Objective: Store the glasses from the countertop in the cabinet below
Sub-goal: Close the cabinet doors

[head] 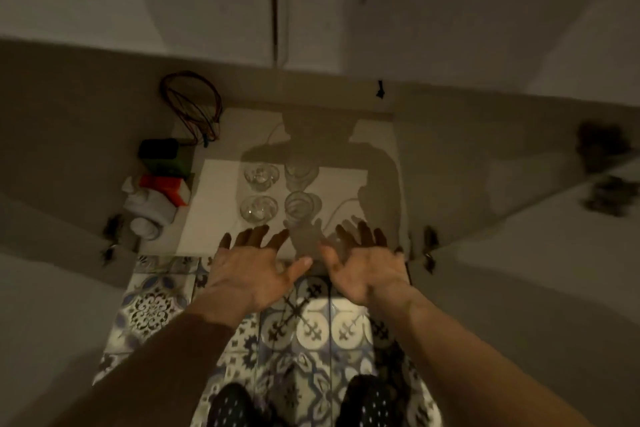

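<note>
Grey-beige cabinet doors stand swung open at both sides, the left cabinet door (62, 135) and the right cabinet door (491, 163), framing a pale cabinet shelf (214, 204) seen from above in dim, warm light. At the shelf's left edge sits a cluster of stored things: a loop of thin red and dark wires (194, 104) at the back, a dark green box (162, 154) in front of it, a red and white carton (166, 191) nearer still, and white rolled cloth or plastic bundles (149, 215) at the front corner. Just right of these, four clear drinking glasses stand upright on the shelf in two rows of two: the back left glass (261, 175), the front left glass (258, 208), the back right glass (299, 173) and the front right glass (301, 206), the right pair lying in the person's shadow. Below the shelf edge runs a patterned blue, white and black tiled floor (156, 308). Over that edge, the left hand (249, 267) reaches forward with fingers spread, its grip open and holding nothing, just short of the front glasses. Beside it the right hand (367, 267) is likewise splayed and empty, thumbs of the two hands near each other. Dark spotted trouser legs (370, 402) show at the bottom.
</note>
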### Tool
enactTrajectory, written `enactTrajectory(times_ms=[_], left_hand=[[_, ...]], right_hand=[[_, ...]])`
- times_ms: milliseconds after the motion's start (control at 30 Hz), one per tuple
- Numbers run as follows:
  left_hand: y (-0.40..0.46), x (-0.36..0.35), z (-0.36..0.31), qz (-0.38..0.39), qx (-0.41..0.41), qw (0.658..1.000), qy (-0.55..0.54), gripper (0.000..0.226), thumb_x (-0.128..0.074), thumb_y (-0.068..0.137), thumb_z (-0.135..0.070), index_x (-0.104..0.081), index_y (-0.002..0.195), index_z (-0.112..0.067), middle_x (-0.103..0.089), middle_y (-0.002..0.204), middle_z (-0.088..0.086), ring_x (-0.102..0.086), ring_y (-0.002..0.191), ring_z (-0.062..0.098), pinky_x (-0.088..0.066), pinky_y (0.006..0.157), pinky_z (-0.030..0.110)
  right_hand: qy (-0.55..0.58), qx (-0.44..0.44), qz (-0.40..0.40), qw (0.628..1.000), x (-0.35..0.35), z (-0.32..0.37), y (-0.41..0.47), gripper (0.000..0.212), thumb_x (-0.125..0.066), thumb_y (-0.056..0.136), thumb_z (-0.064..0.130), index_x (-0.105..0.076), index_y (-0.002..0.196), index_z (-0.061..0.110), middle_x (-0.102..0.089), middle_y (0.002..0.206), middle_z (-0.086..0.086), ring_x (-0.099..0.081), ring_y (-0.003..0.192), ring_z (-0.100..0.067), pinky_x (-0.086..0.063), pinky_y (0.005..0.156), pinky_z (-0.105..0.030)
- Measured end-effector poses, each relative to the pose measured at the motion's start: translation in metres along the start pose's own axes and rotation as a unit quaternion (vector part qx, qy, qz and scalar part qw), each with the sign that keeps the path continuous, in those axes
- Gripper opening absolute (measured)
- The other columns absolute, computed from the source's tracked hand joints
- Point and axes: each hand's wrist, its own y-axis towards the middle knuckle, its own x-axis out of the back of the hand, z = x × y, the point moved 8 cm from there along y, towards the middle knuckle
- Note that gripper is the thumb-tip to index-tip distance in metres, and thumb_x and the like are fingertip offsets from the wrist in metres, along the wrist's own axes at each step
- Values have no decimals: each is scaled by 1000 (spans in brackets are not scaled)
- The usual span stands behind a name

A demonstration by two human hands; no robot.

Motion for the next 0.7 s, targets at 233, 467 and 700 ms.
enactTrajectory(times_ms=[233,467,700], left_hand=[[-134,20,-53,13,-28,1000,2,94,5,72,-84,-10,156,-43,-17,165,-2,-15,150,22,-8,121,50],[-246,39,-77,7,14,1000,-22,91,-6,79,-88,-11,157,-41,-15,166,0,-13,150,24,-9,120,53],[-312,37,-83,0,1,1000,-18,94,-1,72,-85,-11,156,-43,-16,166,3,-14,150,27,-8,120,55]], right_hand=[[16,29,-6,999,21,-3,-151,90,2,85,83,-15,160,34,-3,170,-4,6,154,-36,0,118,-68],[24,29,3,999,10,-38,-271,89,5,81,87,-6,158,44,4,170,1,10,154,-35,5,117,-70],[9,47,-21,999,-5,-27,-336,88,7,83,84,-5,159,41,5,170,-1,11,155,-31,2,118,-70]])
